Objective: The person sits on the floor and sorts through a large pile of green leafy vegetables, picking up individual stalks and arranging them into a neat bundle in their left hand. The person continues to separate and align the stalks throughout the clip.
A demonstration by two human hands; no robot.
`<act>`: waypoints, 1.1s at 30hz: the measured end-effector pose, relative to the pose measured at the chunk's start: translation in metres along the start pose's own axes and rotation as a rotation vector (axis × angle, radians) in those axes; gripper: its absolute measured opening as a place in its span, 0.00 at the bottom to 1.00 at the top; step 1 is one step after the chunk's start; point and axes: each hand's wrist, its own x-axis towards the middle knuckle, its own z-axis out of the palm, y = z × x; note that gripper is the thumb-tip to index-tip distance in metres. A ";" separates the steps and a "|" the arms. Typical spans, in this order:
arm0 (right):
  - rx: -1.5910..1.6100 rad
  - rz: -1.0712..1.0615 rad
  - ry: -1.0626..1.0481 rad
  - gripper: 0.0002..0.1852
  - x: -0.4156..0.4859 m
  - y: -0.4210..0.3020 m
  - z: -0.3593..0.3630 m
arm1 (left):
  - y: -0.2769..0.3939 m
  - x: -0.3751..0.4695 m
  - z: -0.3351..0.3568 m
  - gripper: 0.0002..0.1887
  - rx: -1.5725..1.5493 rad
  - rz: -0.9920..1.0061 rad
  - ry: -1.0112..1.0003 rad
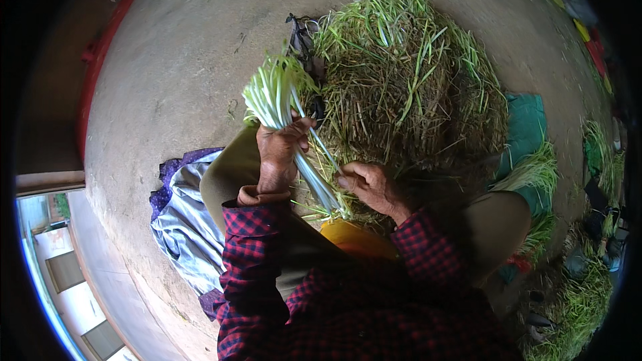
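My left hand (282, 148) is closed round a bundle of pale leafy stalks (273, 95), whose yellow-green tops fan out above the fist and whose white lower ends point down towards my lap. Between the thumb and fingers of my right hand (368, 188) is the lower end of a single pale stalk (325, 149); its upper part lies against the bundle at my left hand. Beyond both hands rises a large heap of green stalks with brown, stringy roots (386, 95). Something yellow-orange (356, 238) lies between my legs, below the bundle's ends.
A silvery cloth with purple edging (193, 220) lies by my left knee. On the right, a green cloth (524, 130) has loose pale stalks (531, 173) on it. More greens (577, 301) and dark objects lie at the lower right. A red edge (103, 55) curves along the left.
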 end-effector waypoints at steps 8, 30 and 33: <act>0.520 0.281 0.103 0.09 -0.007 -0.021 -0.016 | -0.014 -0.010 0.008 0.10 -0.006 -0.257 -0.088; -0.817 0.434 0.761 0.14 0.073 0.096 -0.105 | -0.065 -0.040 0.006 0.10 -0.185 -0.514 -0.156; -0.613 0.292 0.844 0.13 0.060 0.089 -0.104 | -0.058 -0.039 0.009 0.10 -0.204 -0.460 -0.151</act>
